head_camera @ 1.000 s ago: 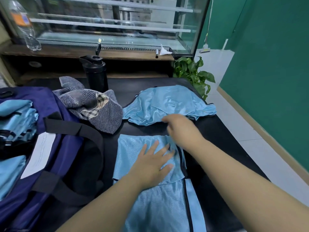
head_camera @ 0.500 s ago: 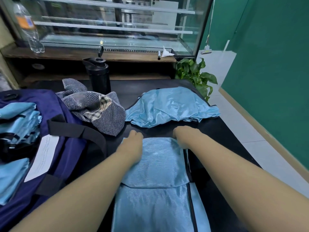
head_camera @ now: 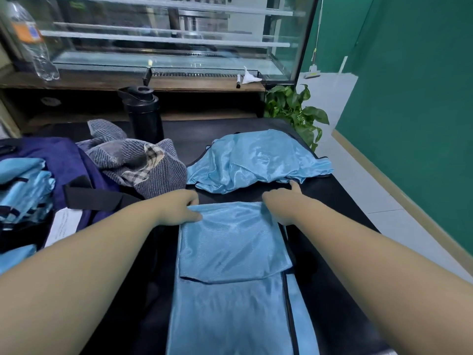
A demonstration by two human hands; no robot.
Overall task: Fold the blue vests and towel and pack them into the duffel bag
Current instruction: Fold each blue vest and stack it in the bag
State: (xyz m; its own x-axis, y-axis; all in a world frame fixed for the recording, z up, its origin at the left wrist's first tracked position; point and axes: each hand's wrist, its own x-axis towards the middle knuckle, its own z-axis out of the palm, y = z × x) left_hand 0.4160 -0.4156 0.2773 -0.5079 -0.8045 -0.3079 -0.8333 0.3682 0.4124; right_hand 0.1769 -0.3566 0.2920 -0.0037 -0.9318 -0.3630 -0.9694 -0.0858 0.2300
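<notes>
My left hand (head_camera: pixel 180 207) and right hand (head_camera: pixel 279 201) apparently pinched the far corners of the half-folded light-blue mesh vest (head_camera: pixel 233 242) between them.

The bag (head_camera: pixel 66 160) runs off the left edge, so only part of it shows. The folded blue vests (head_camera: pixel 23 190) inside it are cut off there too. The long vest (head_camera: pixel 230 290) on the table runs off the bottom edge. The left hand (head_camera: pixel 179 208) hides its own fingertips at the vest's corner. Most of the right hand (head_camera: pixel 281 203) fingers are hidden too. The writing on the white tag (head_camera: pixel 64 224) is too small to read. The clear bottle (head_camera: pixel 30 39) is cut off at the top.
</notes>
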